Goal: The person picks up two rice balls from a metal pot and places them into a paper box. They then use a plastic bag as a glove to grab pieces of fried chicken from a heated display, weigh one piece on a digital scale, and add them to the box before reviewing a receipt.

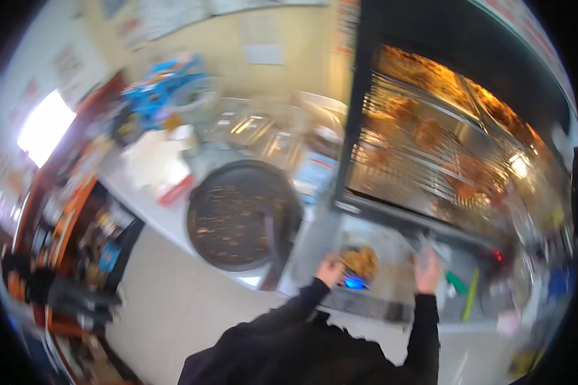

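Observation:
Golden-brown fried food [361,260] sits in a small container on the counter below a lit glass display warmer. My left hand [330,270] is at the left edge of this food, its fingers bent; blur hides whether they grip the container. A bright blue spot [354,283] glows at the food's near side. To the right, apart from the food, my right hand [427,272] is raised over the counter near the warmer's base. Something clear and blurred [424,244] is by its fingertips, and I cannot tell if it is held.
The display warmer [347,207] holds wire racks with fried pieces [428,134]. A round dark pan [241,216] with crumbs lies left, before stacked clear plastic containers [255,127]. Green tool handles [470,293] lie right. Another person [72,291] stands far left by shelves.

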Demonstrator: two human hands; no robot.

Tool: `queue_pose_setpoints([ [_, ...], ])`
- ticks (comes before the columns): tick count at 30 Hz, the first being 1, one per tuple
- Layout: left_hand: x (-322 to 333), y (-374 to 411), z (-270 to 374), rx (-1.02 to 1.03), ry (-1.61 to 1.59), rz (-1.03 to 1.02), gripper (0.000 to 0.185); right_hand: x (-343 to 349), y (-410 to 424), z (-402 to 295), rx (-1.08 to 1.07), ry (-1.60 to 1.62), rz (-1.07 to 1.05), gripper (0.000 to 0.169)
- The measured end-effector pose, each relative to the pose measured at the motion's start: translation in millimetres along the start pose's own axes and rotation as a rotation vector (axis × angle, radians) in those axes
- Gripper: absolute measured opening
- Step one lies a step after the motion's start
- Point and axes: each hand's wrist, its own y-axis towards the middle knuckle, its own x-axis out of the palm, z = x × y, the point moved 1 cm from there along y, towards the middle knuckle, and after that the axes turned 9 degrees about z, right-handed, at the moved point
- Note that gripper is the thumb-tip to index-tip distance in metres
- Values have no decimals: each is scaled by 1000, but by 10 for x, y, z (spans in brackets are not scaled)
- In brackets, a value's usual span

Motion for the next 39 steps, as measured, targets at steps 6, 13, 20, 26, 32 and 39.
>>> queue_pose_setpoints([
  [6, -522, -460, 1219, 11, -69, -72, 38, 42, 186, -392, 114, 2, -20, 56],
  [13, -2505, -648, 2574, 47, -1, 202, 45, 61, 770, -1649, -88, 12, 86, 57],
  [20, -5130, 287, 2707, 265, 25, 814, 54, 483, 748, -2971, -54, 110, -11, 64],
  [26, -5706, 1235, 2716, 714, 877, 1295, 69, 725, 613, -3455, 48, 217, -102, 66],
  [32, -5133, 1268, 3056, 634, 1189, 968, 82, 699, 464, -3579, 89, 187, 32, 65],
  [39, -5210, 1176, 2992, 1080, 1286, 1183, 77, 472, 271, -3351, 243, 174, 59, 67],
])
